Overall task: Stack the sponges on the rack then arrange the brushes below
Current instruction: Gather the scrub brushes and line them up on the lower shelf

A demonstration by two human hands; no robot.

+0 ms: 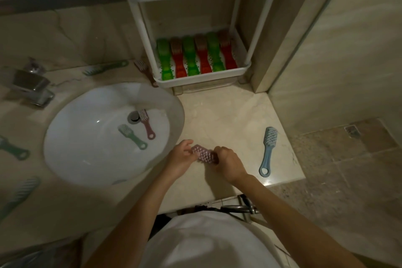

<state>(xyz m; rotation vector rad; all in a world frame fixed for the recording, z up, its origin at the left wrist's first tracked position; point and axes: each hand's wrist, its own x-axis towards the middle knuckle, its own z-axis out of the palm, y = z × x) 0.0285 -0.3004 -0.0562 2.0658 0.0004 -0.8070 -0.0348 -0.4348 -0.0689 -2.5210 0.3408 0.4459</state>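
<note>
With left hand and right hand I grip the mauve brush over the near counter just right of the sink, where a slack fingertip hold could drop it in.

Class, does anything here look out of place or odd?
Yes. A maroon brush and a green brush lie in the sink by the drain, not with the six brushes lined up on the rack's lower shelf. A blue brush lies loose on the counter.
</note>
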